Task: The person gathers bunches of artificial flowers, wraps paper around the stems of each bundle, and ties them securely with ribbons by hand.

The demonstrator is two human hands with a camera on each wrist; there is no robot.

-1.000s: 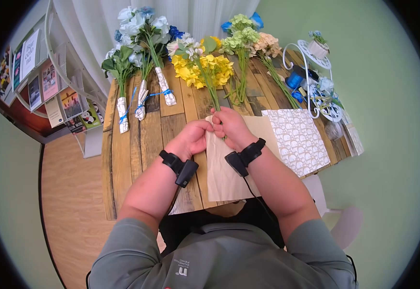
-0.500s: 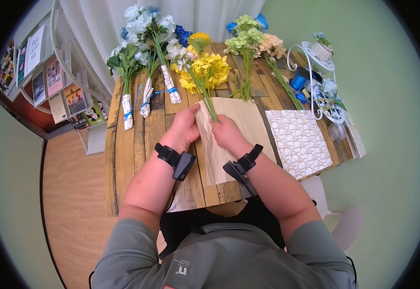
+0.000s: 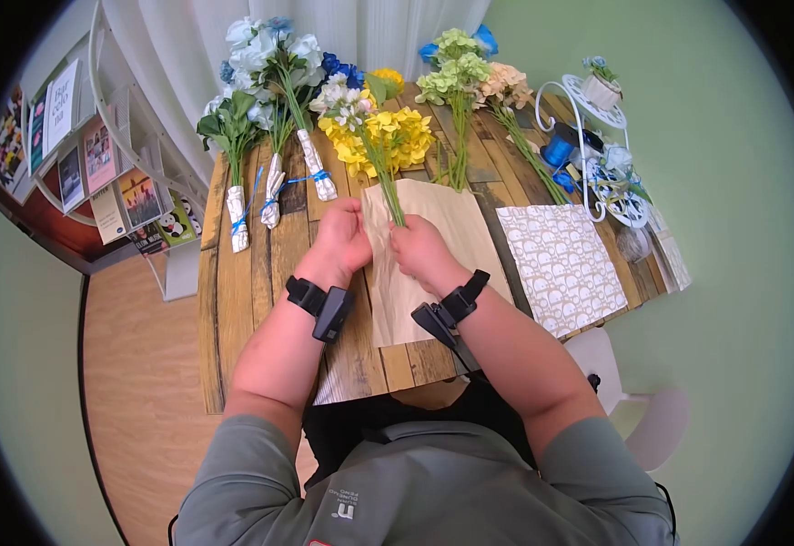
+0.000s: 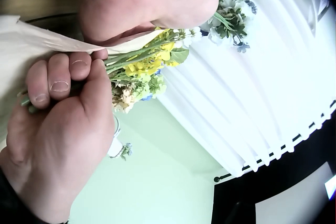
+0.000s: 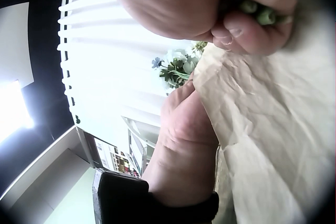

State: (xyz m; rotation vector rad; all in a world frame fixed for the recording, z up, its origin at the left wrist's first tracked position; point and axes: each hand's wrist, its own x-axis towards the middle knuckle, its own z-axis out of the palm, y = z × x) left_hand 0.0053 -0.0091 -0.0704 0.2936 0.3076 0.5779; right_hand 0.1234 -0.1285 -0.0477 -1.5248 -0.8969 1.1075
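Observation:
My right hand (image 3: 422, 250) grips a bunch of green flower stems (image 3: 389, 196), fingers curled round them; their cut ends (image 5: 265, 15) poke out of the fist in the right wrist view. The stems lead up to white and pink flowers (image 3: 346, 105), which overlap yellow blooms (image 3: 395, 138) in the head view. A sheet of brown wrapping paper (image 3: 460, 223) lies under the right hand and stems. At its left edge, my left hand (image 3: 342, 238) holds the paper between thumb and fingers, raising that edge beside the stems.
Several finished bouquets (image 3: 237, 218) with patterned wraps and blue ribbon lie at the left. Green flowers (image 3: 456, 77) and peach flowers (image 3: 506, 84) are behind. Patterned paper (image 3: 562, 268) lies to the right, near a white wire stand (image 3: 588, 136) and a blue ribbon spool (image 3: 558, 150).
The brown paper has slid away from the body and its left edge has been lifted. My left hand has parted from the right and moved left to that edge; the right still grips the stems.

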